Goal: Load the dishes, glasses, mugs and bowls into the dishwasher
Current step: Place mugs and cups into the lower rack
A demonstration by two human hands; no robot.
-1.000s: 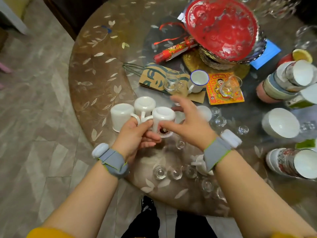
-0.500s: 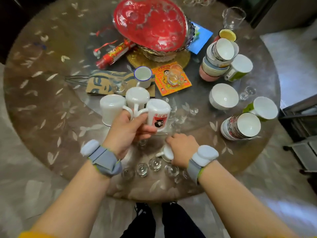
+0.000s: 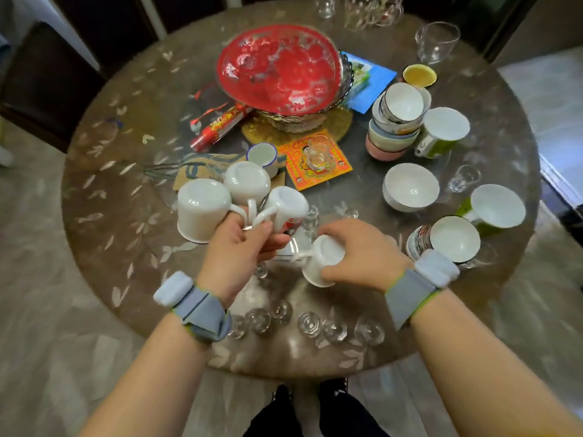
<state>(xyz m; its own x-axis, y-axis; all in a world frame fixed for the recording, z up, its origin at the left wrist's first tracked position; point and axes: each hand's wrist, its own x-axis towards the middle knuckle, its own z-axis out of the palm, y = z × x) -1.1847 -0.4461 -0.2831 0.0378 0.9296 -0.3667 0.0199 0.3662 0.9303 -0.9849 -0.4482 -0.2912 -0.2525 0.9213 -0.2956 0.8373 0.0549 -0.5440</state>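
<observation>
Floor edge: dark trouser legs (image 3: 315,417) at the bottom, just under the rim of the round table (image 3: 94,197)
Near rim: row of small upturned clear glasses (image 3: 310,324) on the tabletop, between the two forearms
Wrists: grey bands with pale blocks on both
Left hand (image 3: 235,247): raised over the table, fingers curled through the handles of three white mugs, all bottoms-up
Left-hand mugs: large white mug (image 3: 202,209) farthest left, second white mug (image 3: 247,182) behind it, printed mug (image 3: 285,209) to the right with a red and black picture on its side; the three touching or nearly so
Right hand (image 3: 359,253): fingers curled over a small white cup (image 3: 321,258), tipped with base toward the camera, handle pointing left; contact with the table cannot be told
Between hands: more clear glasses, blurred
Right side, middle: white bowl (image 3: 410,187) standing alone; bowl stack with patterned sides (image 3: 448,239) near the right wrist; green mug (image 3: 492,208) on its side just beyond
Centre: blue-rimmed cup (image 3: 262,154) beside a clear glass (image 3: 318,154) on a yellow card
Right side, far: tall stack of bowls (image 3: 397,121), another green mug (image 3: 441,132) leaning against it, yellow-lined cup (image 3: 418,74) behind
Far centre: red dish (image 3: 277,67) atop a glass bowl, red wrapped roll (image 3: 220,127) at its left
Far edge: clear tumbler (image 3: 437,41) and further glassware, blurred
</observation>
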